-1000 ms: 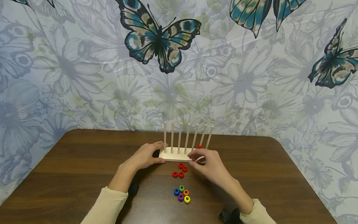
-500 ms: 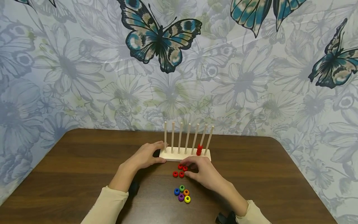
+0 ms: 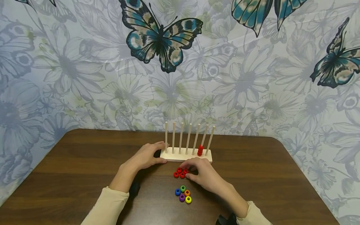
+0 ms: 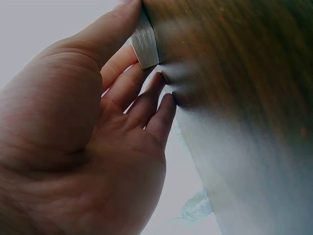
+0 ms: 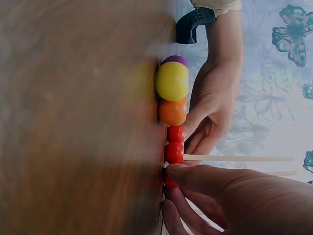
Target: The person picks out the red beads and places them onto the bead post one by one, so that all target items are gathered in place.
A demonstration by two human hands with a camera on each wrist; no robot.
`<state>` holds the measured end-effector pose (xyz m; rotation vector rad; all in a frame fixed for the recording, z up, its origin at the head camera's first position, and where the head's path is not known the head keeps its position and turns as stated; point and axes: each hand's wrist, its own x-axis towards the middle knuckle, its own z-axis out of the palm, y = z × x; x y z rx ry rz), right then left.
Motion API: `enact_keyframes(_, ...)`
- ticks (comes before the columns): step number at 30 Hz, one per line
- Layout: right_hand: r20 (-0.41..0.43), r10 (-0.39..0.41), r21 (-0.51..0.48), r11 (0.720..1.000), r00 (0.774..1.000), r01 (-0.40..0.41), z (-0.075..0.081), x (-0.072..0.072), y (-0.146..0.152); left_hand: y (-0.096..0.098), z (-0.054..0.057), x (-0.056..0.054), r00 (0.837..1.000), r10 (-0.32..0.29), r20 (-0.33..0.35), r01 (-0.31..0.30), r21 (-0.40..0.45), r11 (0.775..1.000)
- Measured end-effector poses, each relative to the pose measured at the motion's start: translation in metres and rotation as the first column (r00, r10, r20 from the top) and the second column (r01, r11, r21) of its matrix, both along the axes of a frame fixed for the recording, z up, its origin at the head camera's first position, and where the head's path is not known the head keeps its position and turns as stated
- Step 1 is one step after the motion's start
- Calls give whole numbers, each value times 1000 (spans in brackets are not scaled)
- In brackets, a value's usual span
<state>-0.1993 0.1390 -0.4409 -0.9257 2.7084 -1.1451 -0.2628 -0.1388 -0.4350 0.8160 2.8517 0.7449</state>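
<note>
Nearest: cream sleeves (image 3: 105,207), cut off by the lower edge. Black wrist pieces (image 3: 226,219), one per arm; small round holes in the left one visible only from the right wrist.

Next, mid-table: a loose cluster of five round, glossy, bored beads: yellow (image 3: 188,199), purple (image 3: 182,197), orange (image 3: 187,193), blue (image 3: 177,192), green (image 3: 183,188). Blue and green seen from the head only; yellow large in the right wrist view, partly in front of purple.

Beyond these: four loose red beads (image 3: 176,175), close together, holes upward, in front of the wooden base.

Right hand (image 3: 206,174): fingers bent around the right side of the red group, gap between thumb and forefinger narrow. Thumb laid on one red bead, fingers just below it, by the right wrist view; firm pinch or mere touch, impossible to tell.

Left hand (image 3: 143,157): gripping the left end of the base between thumb and fingers; palm and clasped wood end shown only by the left wrist view.

Farther: pale, plain wooden base (image 3: 171,156), long and flat, with seven slim upright pegs (image 3: 181,137) in one row. Short stack of red beads (image 3: 200,151) on the sixth peg from the left, down at the base.

Underneath all: dark brown wood-grain table (image 3: 281,175).

Farthest: grey floral backdrop (image 3: 239,93) with teal-and-black butterflies (image 3: 160,40).
</note>
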Motion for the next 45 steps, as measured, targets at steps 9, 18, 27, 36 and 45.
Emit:
enact_keyframes(9,-34,7,0,1000,999,-7,3,-2,2,-1,-1,0,1000,7,4,-7,-7,1000)
enact_keyframes(18,-78,-21,-26,999,997,19,13,-4,8,-1,0,0,1000,6,5,-6,-8,1000)
enact_keyframes(27,-187,-85,-143,988,979,58,44,-2,21,0,0,-1,1000,2,-4,-2,-13,1000)
enact_keyframes(36,-298,-174,-188,975,939,121,77,-5,38,-3,-1,-2,1000,-1,-9,1,-26,1000)
enact_keyframes(45,-356,-274,-343,928,893,148,108,-17,51,0,0,0,1000,5,20,-5,-14,1000)
